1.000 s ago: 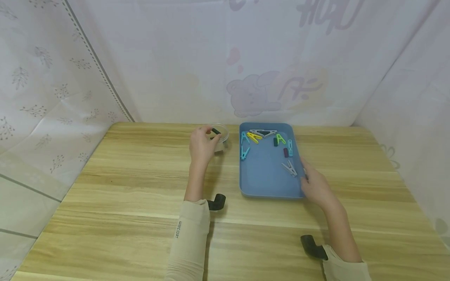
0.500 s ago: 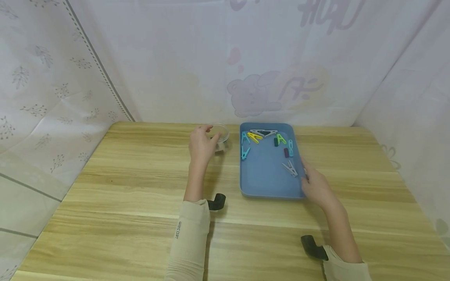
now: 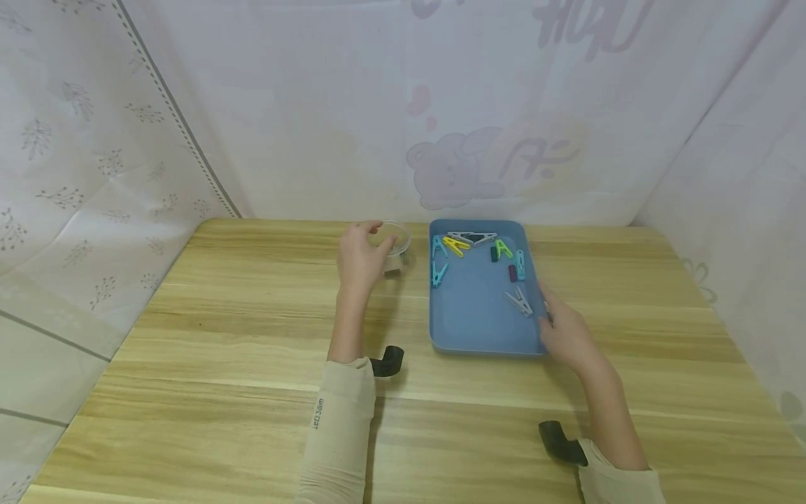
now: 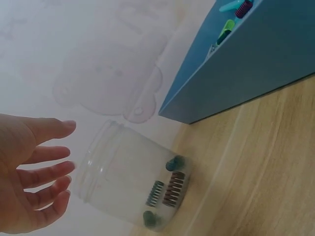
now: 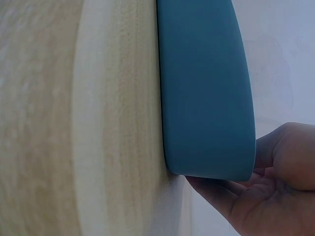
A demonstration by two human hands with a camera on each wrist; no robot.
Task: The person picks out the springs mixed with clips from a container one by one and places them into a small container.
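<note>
Clear plastic, I'd guess, for the jar [image 4: 120, 164] standing upright right by the left hand [image 4: 37, 177]. That hand's empty, fingers loosely bent and spread near the jar's mouth. Should be light, slick and a bit flexy; I'd take it round the body, below the neck. I count four springs at the bottom: one brown spring [image 4: 173, 189] and three green springs [image 4: 155, 193], though two of those are pretty blurry. They look like stiff metal, likely to roll, so pinch one across the coils.

Blue tray [image 3: 478, 308] sits between the hands, with the right hand [image 3: 563, 329] gripping its right wall. Looks like stiff, light plastic, and that wall seems a decent hold.

Clip count in the tray is eight: three grey clips [image 3: 524, 308] (one just inside the right hand, two up at the far end), three turquoise clips [image 3: 520, 266] (two on the left-hand side), one yellow clip [image 3: 455, 243], one lime clip [image 3: 502, 248]. Probably firm and hard to squash; grab the legs. Also one dark red spring [image 3: 513, 274] and one dark green spring [image 3: 494, 255], maybe another between the far grey pair, can't tell.

Under it all, one wooden table [image 3: 239, 315]; pale curtain [image 3: 302, 105] beyond both hands.
</note>
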